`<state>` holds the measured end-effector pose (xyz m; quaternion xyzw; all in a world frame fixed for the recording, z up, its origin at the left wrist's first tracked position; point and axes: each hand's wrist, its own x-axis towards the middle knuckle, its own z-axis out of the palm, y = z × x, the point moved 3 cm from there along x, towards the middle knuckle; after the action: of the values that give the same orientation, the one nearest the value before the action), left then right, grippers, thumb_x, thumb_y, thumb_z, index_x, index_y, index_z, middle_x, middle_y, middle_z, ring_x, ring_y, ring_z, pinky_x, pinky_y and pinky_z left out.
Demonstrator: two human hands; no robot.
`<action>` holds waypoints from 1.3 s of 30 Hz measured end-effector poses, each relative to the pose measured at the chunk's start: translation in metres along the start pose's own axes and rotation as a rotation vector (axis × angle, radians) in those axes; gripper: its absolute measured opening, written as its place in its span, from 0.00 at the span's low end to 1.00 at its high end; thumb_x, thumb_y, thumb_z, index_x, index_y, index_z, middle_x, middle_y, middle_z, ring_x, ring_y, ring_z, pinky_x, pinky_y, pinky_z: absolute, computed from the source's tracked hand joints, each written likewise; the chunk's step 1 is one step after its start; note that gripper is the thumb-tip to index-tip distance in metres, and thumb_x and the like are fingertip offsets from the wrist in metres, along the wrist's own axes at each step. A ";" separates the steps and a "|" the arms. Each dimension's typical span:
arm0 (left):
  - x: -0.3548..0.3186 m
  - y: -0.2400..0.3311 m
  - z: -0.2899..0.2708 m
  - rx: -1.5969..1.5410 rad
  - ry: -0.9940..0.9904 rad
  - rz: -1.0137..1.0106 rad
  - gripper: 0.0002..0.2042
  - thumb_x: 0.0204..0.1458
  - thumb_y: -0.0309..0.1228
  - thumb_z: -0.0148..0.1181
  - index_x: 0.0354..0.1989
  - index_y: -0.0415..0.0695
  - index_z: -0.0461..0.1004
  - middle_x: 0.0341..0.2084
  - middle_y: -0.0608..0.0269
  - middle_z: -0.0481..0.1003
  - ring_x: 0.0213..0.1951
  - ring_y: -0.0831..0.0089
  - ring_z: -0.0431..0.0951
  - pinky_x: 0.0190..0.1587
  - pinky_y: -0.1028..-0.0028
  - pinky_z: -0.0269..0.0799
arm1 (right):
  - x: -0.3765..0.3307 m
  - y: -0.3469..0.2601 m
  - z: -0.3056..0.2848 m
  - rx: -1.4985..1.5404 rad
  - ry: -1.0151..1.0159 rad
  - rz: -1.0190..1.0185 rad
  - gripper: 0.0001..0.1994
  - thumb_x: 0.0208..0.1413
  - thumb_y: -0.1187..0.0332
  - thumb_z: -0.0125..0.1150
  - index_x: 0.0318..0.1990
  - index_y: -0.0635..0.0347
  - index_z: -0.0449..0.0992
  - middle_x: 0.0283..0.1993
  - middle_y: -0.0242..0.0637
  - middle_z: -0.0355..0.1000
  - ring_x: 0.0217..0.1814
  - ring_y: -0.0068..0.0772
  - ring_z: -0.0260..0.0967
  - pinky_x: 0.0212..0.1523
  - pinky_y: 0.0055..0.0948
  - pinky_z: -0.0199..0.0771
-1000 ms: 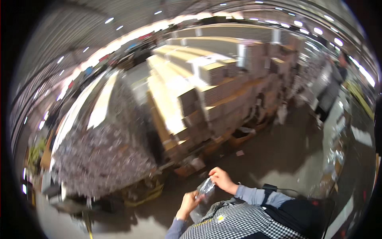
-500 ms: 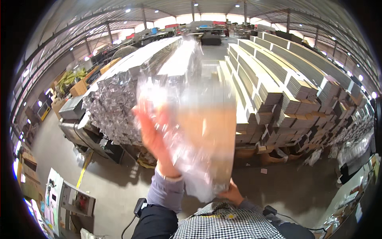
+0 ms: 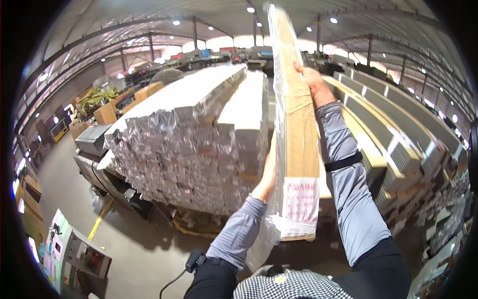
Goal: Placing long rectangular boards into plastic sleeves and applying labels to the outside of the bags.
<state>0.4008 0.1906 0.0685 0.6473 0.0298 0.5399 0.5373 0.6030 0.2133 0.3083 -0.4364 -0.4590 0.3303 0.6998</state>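
Observation:
A long flat brown board wrapped in clear plastic [image 3: 297, 124] stands on edge in front of me, reaching from my chest up and away. My right hand [image 3: 312, 82] grips its upper right edge far out, arm stretched along it. My left hand [image 3: 268, 175] presses against its left side lower down, partly hidden behind the plastic. A white label with red print [image 3: 300, 201] is stuck near the board's lower end.
A big stack of plastic-wrapped long packs [image 3: 199, 144] sits on a low cart at centre left. Rows of stacked long cartons [image 3: 398, 134] run off to the right. A grey machine cabinet [image 3: 74, 251] stands at lower left on the concrete floor.
The wrapped piece was held low and small in both hands, then raised before my face. Now it is turned on edge and extended away, my right hand far up it.

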 end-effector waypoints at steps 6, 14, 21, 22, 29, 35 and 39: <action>-0.022 -0.089 -0.027 0.629 -0.159 0.205 0.31 0.62 0.25 0.48 0.73 0.45 0.46 0.58 0.54 0.70 0.56 0.67 0.70 0.59 0.71 0.62 | 0.131 0.092 0.038 0.159 0.116 0.171 0.14 0.61 0.66 0.58 0.43 0.72 0.77 0.35 0.41 0.78 0.32 0.35 0.78 0.35 0.33 0.80; 0.028 0.047 -0.008 0.022 -0.049 -0.083 0.37 0.63 0.24 0.47 0.74 0.50 0.29 0.60 0.52 0.68 0.56 0.69 0.70 0.61 0.73 0.57 | 0.241 0.173 0.027 -0.319 0.203 0.231 0.12 0.64 0.58 0.50 0.39 0.54 0.74 0.24 0.25 0.69 0.18 0.25 0.60 0.18 0.23 0.59; 0.020 0.043 0.000 -0.172 -0.040 -0.188 0.36 0.61 0.22 0.52 0.74 0.47 0.40 0.54 0.53 0.71 0.44 0.77 0.73 0.47 0.81 0.66 | 0.227 0.128 0.043 -0.409 -0.126 -0.069 0.04 0.61 0.67 0.53 0.36 0.57 0.69 0.22 0.24 0.60 0.17 0.14 0.53 0.14 0.21 0.50; 0.014 0.052 -0.006 -0.047 -0.042 -0.155 0.34 0.59 0.21 0.54 0.72 0.45 0.46 0.53 0.54 0.73 0.46 0.76 0.73 0.49 0.79 0.66 | 0.221 0.115 0.069 -0.640 -0.061 -0.143 0.08 0.60 0.66 0.55 0.36 0.61 0.70 0.22 0.28 0.63 0.19 0.17 0.56 0.15 0.23 0.52; -0.058 0.140 0.039 -0.073 -0.174 -0.082 0.25 0.53 0.17 0.51 0.62 0.37 0.64 0.47 0.54 0.77 0.54 0.70 0.74 0.63 0.69 0.57 | 0.149 -0.082 -0.008 -2.052 0.116 -0.946 0.10 0.55 0.65 0.55 0.31 0.61 0.79 0.33 0.43 0.78 0.31 0.44 0.75 0.32 0.40 0.75; -0.117 0.190 -0.031 -0.023 0.086 0.044 0.22 0.60 0.29 0.54 0.63 0.41 0.64 0.48 0.58 0.76 0.28 0.91 0.64 0.28 0.87 0.58 | -0.072 -0.121 0.032 -1.787 0.030 -0.283 0.19 0.56 0.56 0.55 0.26 0.65 0.77 0.15 0.42 0.70 0.18 0.34 0.72 0.25 0.37 0.73; -0.145 0.232 -0.019 -0.196 0.153 0.016 0.21 0.59 0.24 0.51 0.63 0.42 0.65 0.47 0.60 0.76 0.28 0.90 0.65 0.29 0.88 0.58 | -0.213 -0.096 -0.019 -2.053 0.191 0.071 0.19 0.50 0.54 0.63 0.43 0.58 0.81 0.44 0.46 0.77 0.48 0.43 0.76 0.47 0.43 0.75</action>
<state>0.2008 0.0161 0.1375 0.5486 0.0127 0.5924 0.5899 0.5499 -0.0145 0.3170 -0.8614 -0.4494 -0.2364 0.0134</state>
